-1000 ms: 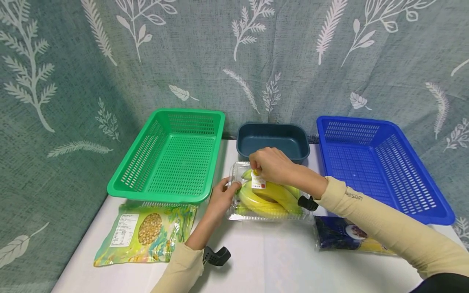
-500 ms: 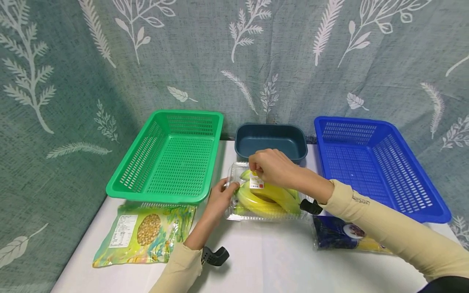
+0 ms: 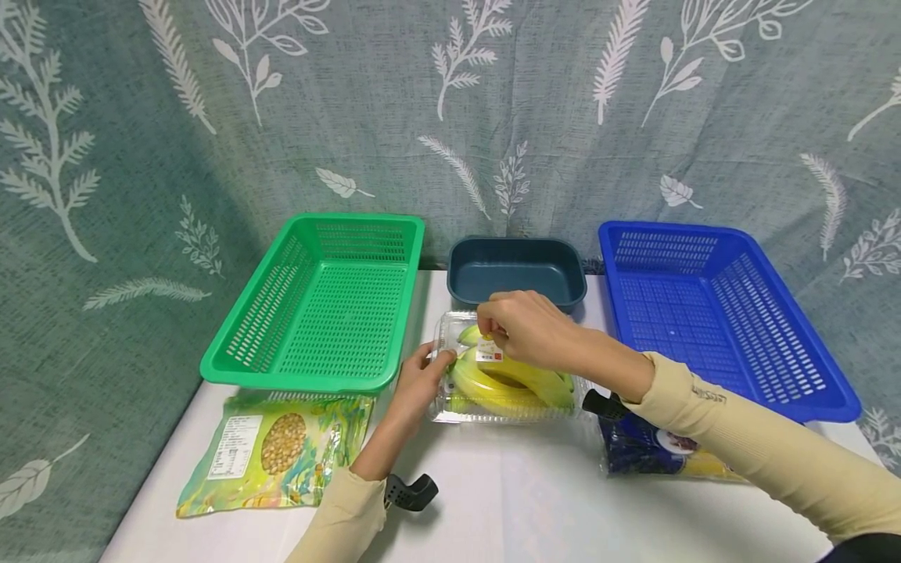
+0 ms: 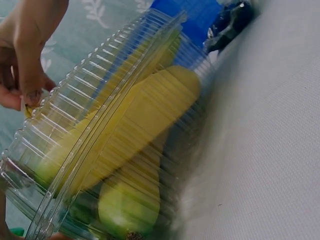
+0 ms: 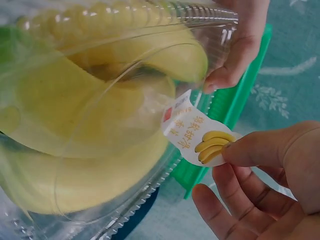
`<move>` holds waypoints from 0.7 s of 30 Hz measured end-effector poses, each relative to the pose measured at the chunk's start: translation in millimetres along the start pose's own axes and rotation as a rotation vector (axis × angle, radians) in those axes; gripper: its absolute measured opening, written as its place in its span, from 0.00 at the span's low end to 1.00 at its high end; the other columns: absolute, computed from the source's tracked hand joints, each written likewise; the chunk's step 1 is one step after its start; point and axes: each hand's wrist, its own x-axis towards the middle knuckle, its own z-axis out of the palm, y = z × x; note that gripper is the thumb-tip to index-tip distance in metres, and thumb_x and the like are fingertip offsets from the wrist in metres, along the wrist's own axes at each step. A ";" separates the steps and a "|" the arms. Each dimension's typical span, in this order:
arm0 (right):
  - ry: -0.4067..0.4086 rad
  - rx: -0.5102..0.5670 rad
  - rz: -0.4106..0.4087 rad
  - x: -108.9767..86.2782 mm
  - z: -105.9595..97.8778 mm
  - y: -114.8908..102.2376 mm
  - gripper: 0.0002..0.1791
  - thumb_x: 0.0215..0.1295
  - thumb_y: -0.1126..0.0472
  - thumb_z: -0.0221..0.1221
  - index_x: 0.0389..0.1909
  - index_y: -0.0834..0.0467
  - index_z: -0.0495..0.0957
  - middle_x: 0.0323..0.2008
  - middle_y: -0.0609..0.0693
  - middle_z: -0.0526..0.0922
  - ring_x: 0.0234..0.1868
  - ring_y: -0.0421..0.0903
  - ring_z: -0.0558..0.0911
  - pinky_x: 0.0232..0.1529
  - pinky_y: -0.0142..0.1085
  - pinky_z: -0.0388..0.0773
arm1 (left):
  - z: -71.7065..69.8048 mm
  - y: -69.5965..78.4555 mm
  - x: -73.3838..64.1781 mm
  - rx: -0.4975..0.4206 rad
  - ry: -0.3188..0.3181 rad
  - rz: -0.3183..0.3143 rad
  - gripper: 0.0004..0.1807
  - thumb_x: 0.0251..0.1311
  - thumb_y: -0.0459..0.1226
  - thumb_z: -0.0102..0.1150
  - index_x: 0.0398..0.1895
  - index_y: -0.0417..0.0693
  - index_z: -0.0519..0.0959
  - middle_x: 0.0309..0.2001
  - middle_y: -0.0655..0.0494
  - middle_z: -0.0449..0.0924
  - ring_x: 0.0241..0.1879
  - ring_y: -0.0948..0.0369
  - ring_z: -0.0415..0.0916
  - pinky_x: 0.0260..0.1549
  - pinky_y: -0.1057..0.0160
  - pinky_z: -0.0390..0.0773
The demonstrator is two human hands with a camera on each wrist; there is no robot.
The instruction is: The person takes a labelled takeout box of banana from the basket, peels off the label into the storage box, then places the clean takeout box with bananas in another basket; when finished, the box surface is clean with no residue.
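Note:
A clear plastic clamshell box (image 3: 517, 414) holding yellow bananas (image 3: 486, 391) with greenish tips lies in the middle of the table. My left hand (image 3: 418, 385) grips its left side, thumb on the lid's edge. Over the lid, my right hand (image 3: 524, 324) pinches the end of a white label (image 5: 187, 130) between thumb and forefinger. Bananas and lettering are printed on that label. Its pinched end stands up from the lid, while its other end, with a red square, lies against the plastic. In the left wrist view, ridged plastic (image 4: 135, 90) covers the bananas.
A green basket (image 3: 317, 379) stands left, a blue basket (image 3: 746, 234) right, and a dark teal tub (image 3: 517, 242) behind the box. A bag of corn kernels (image 3: 281, 446) lies front left. Under my right forearm is a dark blue packet (image 3: 644, 450). Patterned cloth hangs behind.
My right hand has come down slightly, still pinching the label, which shows shorter in the head view. The left hand keeps its grip on the box. The head view has shifted a little.

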 end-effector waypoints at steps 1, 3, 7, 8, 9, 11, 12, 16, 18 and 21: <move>0.005 0.001 -0.002 -0.4 -0.7 -0.9 0.13 0.56 0.78 0.59 0.29 0.56 0.82 0.29 0.45 0.79 0.20 0.39 0.70 0.20 0.29 0.69 | -0.1 0.1 0.0 -0.002 0.000 0.000 0.29 0.67 0.45 0.56 0.66 0.37 0.70 0.50 0.39 0.78 0.41 0.54 0.78 0.39 0.57 0.81; 0.012 0.005 -0.008 -1.0 -2.0 -2.1 0.13 0.56 0.77 0.60 0.29 0.56 0.82 0.28 0.45 0.79 0.20 0.39 0.70 0.20 0.29 0.69 | -0.3 0.6 -0.1 -0.003 0.002 0.001 0.29 0.67 0.45 0.56 0.66 0.37 0.70 0.50 0.39 0.78 0.41 0.55 0.78 0.39 0.58 0.81; 0.018 0.013 -0.026 -2.8 -4.5 -4.9 0.13 0.56 0.78 0.60 0.29 0.56 0.82 0.28 0.46 0.78 0.20 0.39 0.70 0.20 0.29 0.69 | -0.5 1.1 -0.2 -0.001 0.006 0.002 0.29 0.67 0.45 0.56 0.66 0.37 0.71 0.48 0.40 0.79 0.39 0.55 0.78 0.38 0.58 0.81; 0.019 0.013 -0.031 -3.5 -4.9 -5.3 0.13 0.56 0.78 0.60 0.29 0.56 0.82 0.27 0.46 0.78 0.20 0.39 0.69 0.20 0.29 0.69 | -0.5 1.1 -0.2 0.000 0.007 0.002 0.29 0.67 0.45 0.56 0.65 0.37 0.71 0.48 0.40 0.79 0.39 0.55 0.78 0.38 0.58 0.81; 0.021 0.010 -0.034 -4.0 -5.4 -6.1 0.12 0.56 0.78 0.60 0.29 0.56 0.82 0.27 0.45 0.78 0.20 0.39 0.69 0.20 0.29 0.69 | -0.6 1.0 -0.2 0.000 0.008 0.002 0.28 0.67 0.45 0.56 0.65 0.37 0.71 0.48 0.40 0.79 0.39 0.55 0.78 0.38 0.57 0.81; 0.028 0.003 -0.042 -5.4 -6.4 -6.9 0.12 0.56 0.78 0.60 0.29 0.56 0.82 0.27 0.45 0.78 0.20 0.39 0.69 0.20 0.29 0.69 | -0.7 0.3 -0.1 0.003 0.008 0.001 0.28 0.67 0.45 0.56 0.65 0.37 0.71 0.49 0.40 0.79 0.40 0.55 0.78 0.39 0.57 0.81; 0.033 -0.003 -0.045 -6.2 -7.1 -7.6 0.12 0.56 0.78 0.61 0.29 0.56 0.82 0.27 0.45 0.78 0.20 0.39 0.69 0.20 0.29 0.69 | -0.8 -0.3 -0.2 0.005 0.008 0.000 0.29 0.67 0.45 0.56 0.65 0.38 0.71 0.49 0.39 0.79 0.40 0.55 0.78 0.39 0.57 0.81; 0.060 -0.013 -0.060 -10.5 -10.4 -8.5 0.12 0.55 0.77 0.62 0.29 0.56 0.82 0.27 0.45 0.78 0.20 0.39 0.69 0.20 0.29 0.69 | -0.6 -0.9 -0.5 0.008 0.002 0.005 0.31 0.67 0.47 0.56 0.67 0.37 0.70 0.52 0.38 0.78 0.42 0.54 0.78 0.40 0.55 0.81; 0.072 -0.012 -0.070 -13.1 -12.2 -8.8 0.11 0.55 0.77 0.62 0.30 0.57 0.82 0.27 0.45 0.77 0.20 0.39 0.69 0.21 0.29 0.70 | -0.8 -1.0 -0.9 0.008 0.000 0.006 0.31 0.67 0.47 0.56 0.68 0.37 0.69 0.52 0.38 0.78 0.41 0.54 0.78 0.40 0.54 0.81; 0.082 -0.011 -0.085 -17.3 -15.5 -10.5 0.11 0.56 0.77 0.63 0.30 0.56 0.82 0.27 0.44 0.77 0.21 0.38 0.70 0.22 0.29 0.71 | -1.6 -1.0 -0.7 -0.001 0.004 0.000 0.31 0.67 0.47 0.56 0.68 0.37 0.69 0.50 0.39 0.78 0.40 0.54 0.78 0.39 0.55 0.81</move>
